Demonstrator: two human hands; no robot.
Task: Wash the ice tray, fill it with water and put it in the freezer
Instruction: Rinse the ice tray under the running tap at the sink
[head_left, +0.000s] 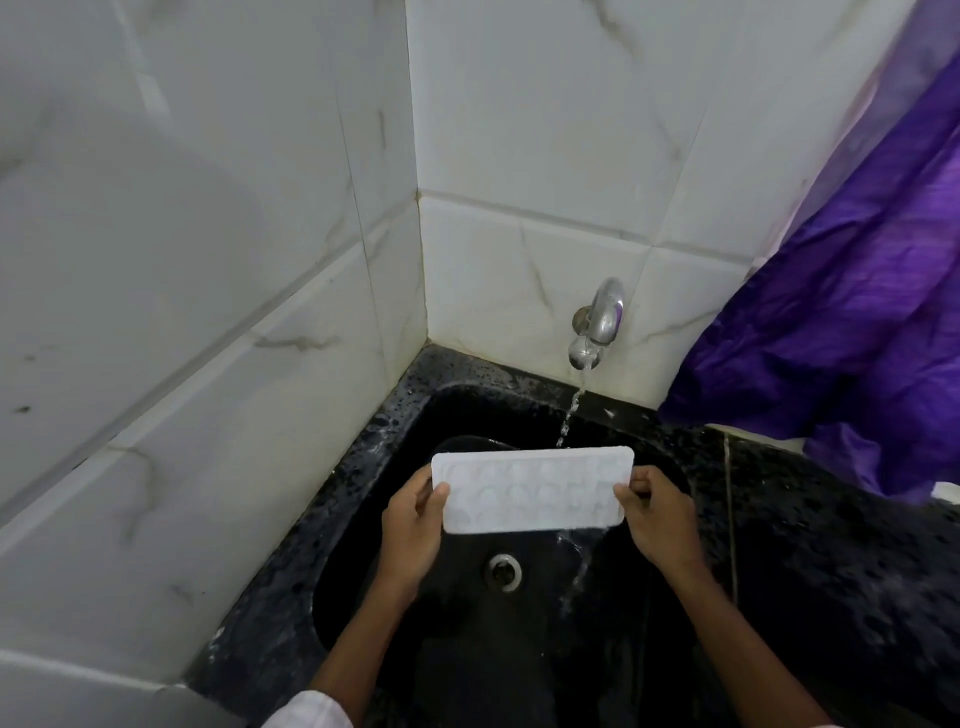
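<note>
A white ice tray (532, 491) with two rows of hollows is held level above a black sink (395, 525). My left hand (413, 525) grips its left end and my right hand (657, 512) grips its right end, thumbs on top. A chrome tap (597, 322) on the back wall is running; its stream falls behind the tray's far edge, right of middle. Water spills off the tray's near right corner toward the steel drain (504, 570).
White marbled tiles form the corner on the left and behind the sink. A wet black speckled counter (831, 545) runs to the right. Purple cloth (872, 332) hangs at the right, down onto the counter.
</note>
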